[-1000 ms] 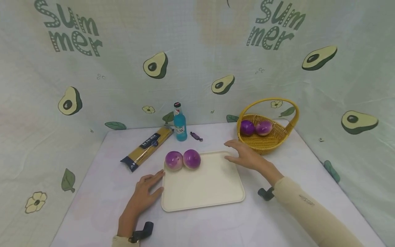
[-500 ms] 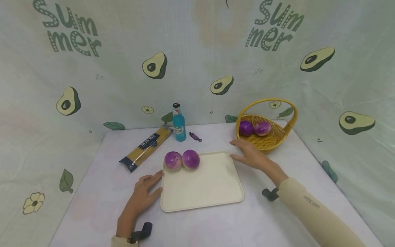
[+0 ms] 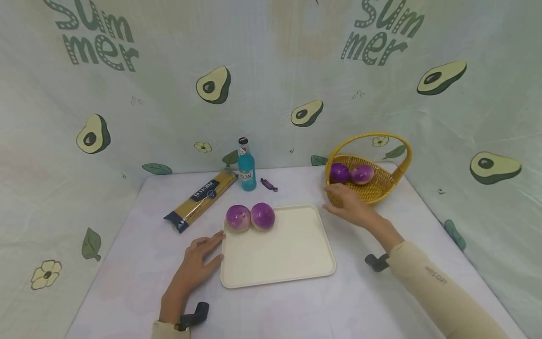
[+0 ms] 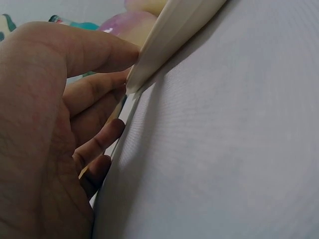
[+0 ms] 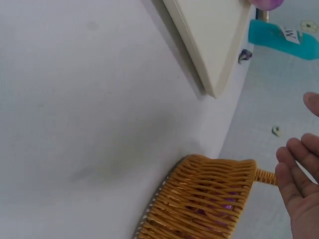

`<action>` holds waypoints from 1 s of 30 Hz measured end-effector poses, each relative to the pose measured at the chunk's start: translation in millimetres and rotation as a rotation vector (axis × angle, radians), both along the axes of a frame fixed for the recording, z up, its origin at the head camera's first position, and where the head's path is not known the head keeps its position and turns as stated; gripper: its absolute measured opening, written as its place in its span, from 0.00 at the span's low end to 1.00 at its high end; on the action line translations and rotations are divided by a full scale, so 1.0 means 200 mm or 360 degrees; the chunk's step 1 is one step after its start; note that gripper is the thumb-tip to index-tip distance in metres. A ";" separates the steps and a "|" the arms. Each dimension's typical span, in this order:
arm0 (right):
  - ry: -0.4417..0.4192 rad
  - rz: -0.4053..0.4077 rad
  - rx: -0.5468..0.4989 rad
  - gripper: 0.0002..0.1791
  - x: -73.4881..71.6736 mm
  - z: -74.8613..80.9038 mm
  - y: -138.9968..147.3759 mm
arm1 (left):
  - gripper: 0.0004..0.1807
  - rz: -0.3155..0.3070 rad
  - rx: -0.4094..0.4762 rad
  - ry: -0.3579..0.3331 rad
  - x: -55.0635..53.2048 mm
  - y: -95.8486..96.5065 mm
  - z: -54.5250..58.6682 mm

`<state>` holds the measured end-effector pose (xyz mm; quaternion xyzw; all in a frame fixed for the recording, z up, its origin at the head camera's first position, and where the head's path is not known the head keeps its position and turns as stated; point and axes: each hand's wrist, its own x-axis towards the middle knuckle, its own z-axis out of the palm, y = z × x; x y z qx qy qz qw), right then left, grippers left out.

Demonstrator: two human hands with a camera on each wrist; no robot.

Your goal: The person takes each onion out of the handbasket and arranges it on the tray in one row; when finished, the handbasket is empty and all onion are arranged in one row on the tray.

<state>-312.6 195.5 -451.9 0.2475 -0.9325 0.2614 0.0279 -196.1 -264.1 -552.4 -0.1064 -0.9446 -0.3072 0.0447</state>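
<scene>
Left hand: fingers relaxed and parted, touching the tray's left rim, gripping nothing; light pressure, I judged, would steady it.
Purple fruits: two sat side by side in the tray's far-left corner.
Right hand: thumb apart from fingers, holding nothing, right of the tray's far-right corner; I couldn't tell whether it touched the basket.
Basket: behind and right of the tray, two matching fruits inside; I judged a slow reach, clear of its handle, best.

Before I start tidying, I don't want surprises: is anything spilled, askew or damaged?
Nothing stands out: no spill or damage shows. The bottle and basket stand upright, two purple vegetables rest on the tray, and the pasta pack merely lies slanted.
</scene>
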 end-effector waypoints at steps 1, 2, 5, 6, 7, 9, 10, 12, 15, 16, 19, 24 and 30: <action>0.0013 -0.0004 -0.0010 0.29 -0.01 0.00 0.01 | 0.32 -0.0003 0.0000 0.0007 0.00 0.00 0.00; 0.0023 -0.0008 -0.0022 0.29 -0.01 0.01 0.01 | 0.32 0.0003 0.0000 0.0009 0.00 0.00 0.01; 0.0024 -0.0037 -0.0050 0.28 -0.02 0.02 0.04 | 0.32 -0.0005 0.0006 0.0029 0.00 0.00 0.01; 0.0018 -0.0048 -0.0050 0.28 -0.02 0.03 0.04 | 0.32 -0.0007 0.0006 0.0033 0.00 0.00 0.01; 0.0010 -0.0058 -0.0048 0.28 -0.02 0.03 0.05 | 0.31 -0.0013 0.0003 0.0038 0.00 0.00 0.01; -0.0007 -0.0081 -0.0031 0.28 -0.03 0.03 0.08 | 0.31 -0.0020 -0.0002 0.0034 0.00 0.00 0.01; -0.0016 -0.0090 -0.0024 0.29 -0.03 0.03 0.09 | 0.31 -0.0017 -0.0009 0.0031 0.00 0.00 0.01; -0.0028 -0.0098 0.0002 0.30 -0.05 0.03 0.11 | 0.31 -0.0004 -0.0016 0.0018 0.00 0.01 0.01; -0.0031 -0.0129 0.0039 0.31 -0.08 0.03 0.15 | 0.31 0.0001 -0.0016 0.0019 0.01 0.01 0.02; -0.0029 -0.0138 0.0058 0.31 -0.08 0.03 0.16 | 0.31 -0.0003 -0.0015 0.0023 0.00 0.01 0.02; -0.0033 -0.0162 0.0094 0.32 -0.11 0.03 0.20 | 0.31 -0.0014 -0.0013 0.0035 0.00 0.01 0.02; -0.0068 -0.0191 0.0134 0.33 -0.14 0.02 0.24 | 0.32 -0.0004 -0.0011 0.0016 0.01 0.01 0.00; -0.0068 -0.0203 0.0143 0.33 -0.18 0.03 0.27 | 0.32 -0.0010 -0.0017 0.0031 0.00 0.01 0.01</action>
